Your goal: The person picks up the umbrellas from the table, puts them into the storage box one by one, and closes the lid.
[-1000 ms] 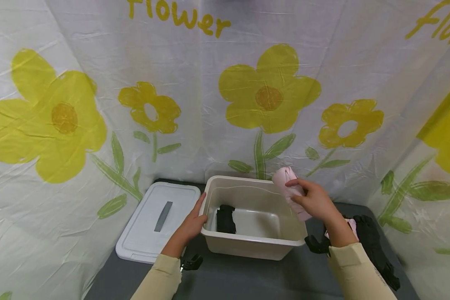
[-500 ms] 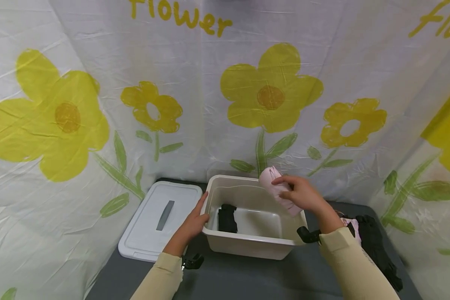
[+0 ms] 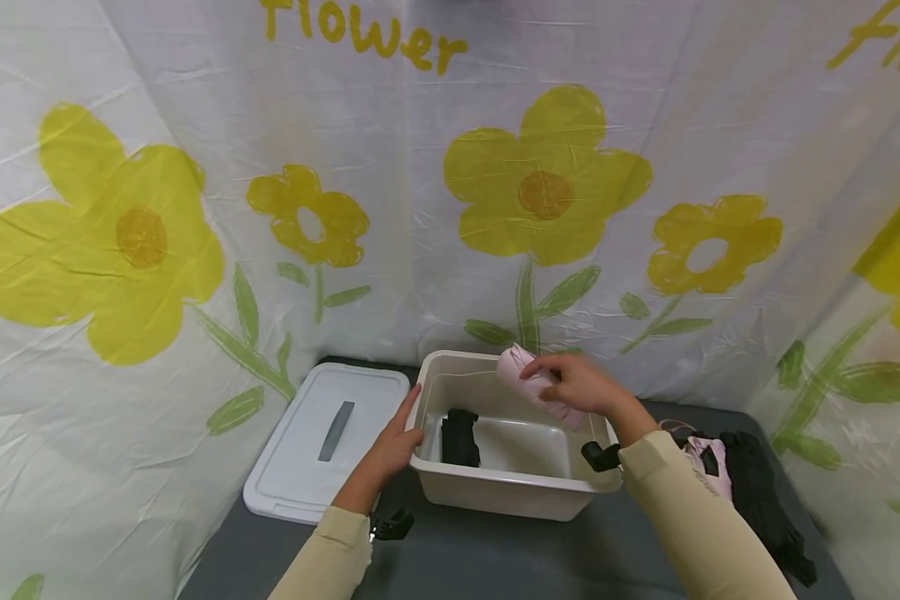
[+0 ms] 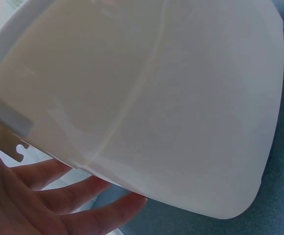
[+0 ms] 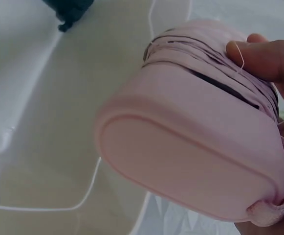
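Observation:
My right hand (image 3: 570,383) holds a pink oval-bottomed case (image 3: 519,368) over the right back part of a beige plastic storage box (image 3: 495,492). In the right wrist view, the case's flat oval end (image 5: 185,166) faces the camera, with thin cords (image 5: 205,66) wound round its body. A thumb presses those cords; other fingers are partly hidden behind the case. My left hand (image 3: 392,446) rests against the box's left rim; in the left wrist view its extended fingers (image 4: 73,193) touch the outer wall (image 4: 195,112). A small black folded bundle (image 3: 461,437) lies inside the box at the left.
A white lid (image 3: 292,467) with a grey handle (image 3: 336,431) lies left of the box on the dark grey table (image 3: 510,558). To the right is a pile of black cloth (image 3: 753,492) and a pink-and-black item (image 3: 708,462). A flower-printed curtain (image 3: 420,292) stands behind.
My right hand has carried the pink case leftward and slightly down, from the box's right edge to over its inside. My left hand has stayed on the left rim.

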Action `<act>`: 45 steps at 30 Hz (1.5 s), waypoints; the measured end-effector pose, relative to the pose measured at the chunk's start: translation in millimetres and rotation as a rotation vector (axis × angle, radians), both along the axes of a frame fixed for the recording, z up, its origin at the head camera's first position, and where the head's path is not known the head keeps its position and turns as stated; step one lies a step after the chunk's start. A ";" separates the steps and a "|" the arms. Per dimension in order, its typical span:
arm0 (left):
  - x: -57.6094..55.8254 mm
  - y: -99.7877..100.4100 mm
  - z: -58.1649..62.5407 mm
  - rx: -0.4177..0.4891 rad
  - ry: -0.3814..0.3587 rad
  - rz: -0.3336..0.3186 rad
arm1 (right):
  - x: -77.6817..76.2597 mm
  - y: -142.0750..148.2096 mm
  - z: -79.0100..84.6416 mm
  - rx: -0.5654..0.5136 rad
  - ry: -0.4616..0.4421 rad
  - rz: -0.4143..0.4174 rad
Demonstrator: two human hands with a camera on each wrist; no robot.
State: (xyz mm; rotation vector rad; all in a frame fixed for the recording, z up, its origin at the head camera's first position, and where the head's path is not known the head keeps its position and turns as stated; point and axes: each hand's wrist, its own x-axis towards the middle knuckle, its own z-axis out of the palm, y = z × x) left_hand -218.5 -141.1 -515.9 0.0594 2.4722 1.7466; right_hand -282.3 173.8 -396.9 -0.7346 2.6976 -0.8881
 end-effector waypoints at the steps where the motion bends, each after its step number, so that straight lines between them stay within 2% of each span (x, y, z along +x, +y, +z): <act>1: -0.1 0.4 -0.2 -0.003 0.000 0.004 | -1.8 -1.6 -1.0 0.005 -0.011 0.011; 13: -1.0 1.9 -1.5 -0.025 -0.016 0.035 | -22.0 -14.4 -20.9 0.016 -0.109 0.077; 20: -0.8 1.6 -1.5 -0.027 -0.008 0.044 | -28.5 -21.6 -31.0 0.041 -0.187 0.057; 26: 0.8 0.6 -2.4 -0.037 0.002 0.042 | -29.1 -26.9 -40.7 0.015 -0.257 0.023; 35: 0.9 1.9 -1.8 -0.030 -0.035 0.057 | -26.9 -33.9 -49.6 0.065 -0.219 0.048; 45: 1.3 2.5 -0.3 -0.032 -0.036 0.062 | -30.0 -38.3 -69.9 0.088 -0.287 0.027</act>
